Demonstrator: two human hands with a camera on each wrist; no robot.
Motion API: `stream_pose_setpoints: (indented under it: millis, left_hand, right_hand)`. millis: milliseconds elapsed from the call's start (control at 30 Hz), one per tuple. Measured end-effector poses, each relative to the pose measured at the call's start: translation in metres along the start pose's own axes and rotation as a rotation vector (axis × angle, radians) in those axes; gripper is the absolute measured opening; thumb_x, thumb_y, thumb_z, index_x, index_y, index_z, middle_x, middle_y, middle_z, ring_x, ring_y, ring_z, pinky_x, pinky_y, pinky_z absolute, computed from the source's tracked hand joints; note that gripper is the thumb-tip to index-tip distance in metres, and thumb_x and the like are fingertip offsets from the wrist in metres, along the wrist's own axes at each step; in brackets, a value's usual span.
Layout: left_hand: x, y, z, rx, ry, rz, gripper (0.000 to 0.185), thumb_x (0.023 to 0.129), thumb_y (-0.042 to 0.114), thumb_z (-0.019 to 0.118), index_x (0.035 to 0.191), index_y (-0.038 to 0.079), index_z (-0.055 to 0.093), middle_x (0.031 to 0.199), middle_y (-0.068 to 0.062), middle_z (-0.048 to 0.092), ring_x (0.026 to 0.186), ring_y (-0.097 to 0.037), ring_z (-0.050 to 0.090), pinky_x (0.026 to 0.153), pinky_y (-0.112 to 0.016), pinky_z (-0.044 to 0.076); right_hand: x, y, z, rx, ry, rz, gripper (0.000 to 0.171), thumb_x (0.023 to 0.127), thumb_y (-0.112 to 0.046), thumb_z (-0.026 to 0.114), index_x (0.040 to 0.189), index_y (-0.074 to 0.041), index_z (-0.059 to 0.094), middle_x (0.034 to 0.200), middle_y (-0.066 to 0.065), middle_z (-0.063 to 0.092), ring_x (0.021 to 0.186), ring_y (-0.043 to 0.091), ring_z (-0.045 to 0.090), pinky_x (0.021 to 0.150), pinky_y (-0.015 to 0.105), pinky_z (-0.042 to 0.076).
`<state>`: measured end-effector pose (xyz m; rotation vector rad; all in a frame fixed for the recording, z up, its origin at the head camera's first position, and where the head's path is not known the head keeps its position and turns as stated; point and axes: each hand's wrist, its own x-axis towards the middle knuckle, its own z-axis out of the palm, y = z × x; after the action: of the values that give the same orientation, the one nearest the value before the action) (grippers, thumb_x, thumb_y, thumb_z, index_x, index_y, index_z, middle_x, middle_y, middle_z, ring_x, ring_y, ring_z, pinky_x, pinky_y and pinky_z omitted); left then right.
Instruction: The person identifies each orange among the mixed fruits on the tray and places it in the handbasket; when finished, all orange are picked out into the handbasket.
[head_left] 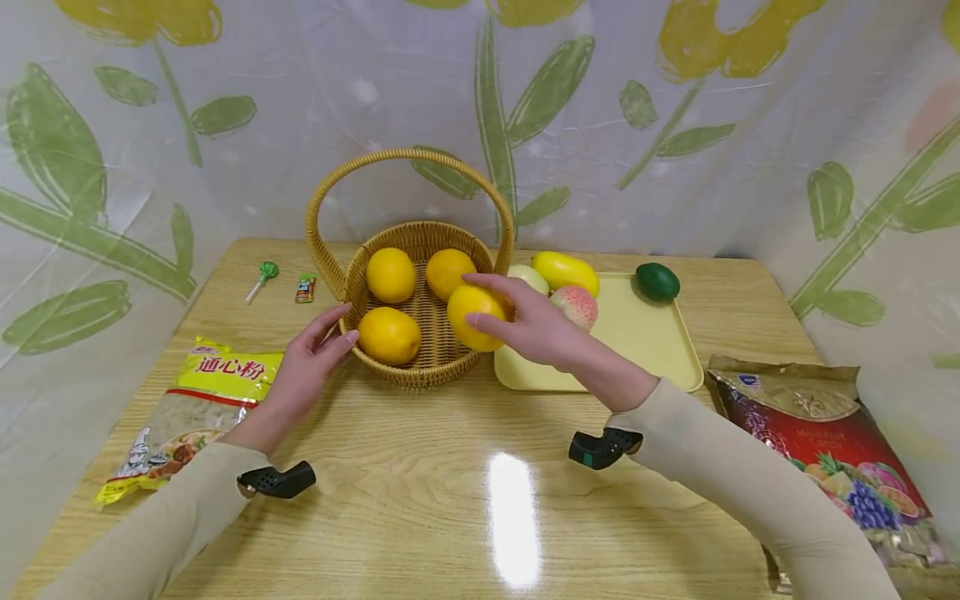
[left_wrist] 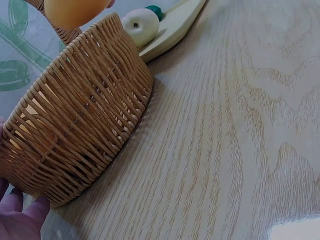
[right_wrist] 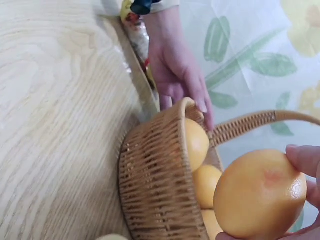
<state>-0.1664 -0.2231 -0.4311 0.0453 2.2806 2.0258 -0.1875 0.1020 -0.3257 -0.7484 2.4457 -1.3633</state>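
Note:
A wicker basket (head_left: 423,379) with a tall arched handle stands near the back of the table. Inside it are several oranges (head_left: 391,275). My right hand (head_left: 536,325) holds another orange (right_wrist: 260,195) between thumb and fingers, over the basket's right rim. The left hand (head_left: 303,362) holds the basket's left rim, thumb and fingertips against the weave. In the left wrist view, fingers (left_wrist: 35,212) touch the basket's outer side low down. The held orange's underside shows at that view's top edge.
A cream tray (head_left: 645,333) holds a pink peach (head_left: 576,308), a yellow fruit (head_left: 564,272), a pale fruit (head_left: 528,279) and a dark green fruit (head_left: 657,282). Pasta bag (head_left: 202,408), lollipop (head_left: 262,279) and small packet (head_left: 305,288) lie left; a dried-fruit bag (head_left: 832,458) lies right.

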Motion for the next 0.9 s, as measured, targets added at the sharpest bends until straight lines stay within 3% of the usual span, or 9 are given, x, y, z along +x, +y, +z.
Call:
stream_pose_setpoints:
  millis: [167,400,733,900]
  left_hand:
    - [0.000,-0.001,0.001,-0.017,0.000,0.008,0.064,0.099,0.031,0.060,0.153,0.012,0.033,0.162,-0.008,0.018,0.146,-0.030,0.019,0.103,-0.017,0.041]
    - [0.000,-0.001,0.000,-0.024,-0.004,0.006,0.064,0.099,0.031,0.060,0.153,0.013,0.033,0.162,-0.008,0.017,0.146,-0.030,0.019,0.102,-0.017,0.042]
    - [0.000,0.000,-0.001,-0.004,-0.007,-0.007,0.064,0.099,0.033,0.059,0.154,0.014,0.031,0.163,-0.007,0.015,0.147,-0.029,0.018,0.106,-0.021,0.039]
    - [0.000,0.000,-0.001,0.001,-0.009,0.005,0.064,0.099,0.032,0.058,0.154,0.013,0.032,0.163,-0.007,0.016,0.147,-0.030,0.017,0.106,-0.020,0.039]
  right_hand:
    - [0.012,-0.003,0.008,-0.018,-0.047,0.002,0.053,0.098,-0.030,0.061,0.147,-0.018,0.045,0.145,-0.001,0.047,0.125,0.016,0.046,0.105,0.035,0.041]
    - [0.031,-0.002,0.016,-0.022,-0.095,-0.046,0.053,0.100,-0.028,0.059,0.148,-0.014,0.044,0.150,-0.001,0.044,0.138,0.015,0.035,0.115,0.036,0.031]
    - [0.058,0.008,0.023,-0.068,-0.149,0.080,0.052,0.098,-0.034,0.060,0.148,-0.025,0.045,0.152,0.000,0.040,0.140,0.017,0.033,0.114,0.039,0.032]
    - [0.066,0.012,0.027,-0.132,-0.189,0.121,0.052,0.097,-0.034,0.062,0.146,-0.025,0.046,0.152,0.000,0.040,0.141,0.019,0.032,0.115,0.039,0.032]
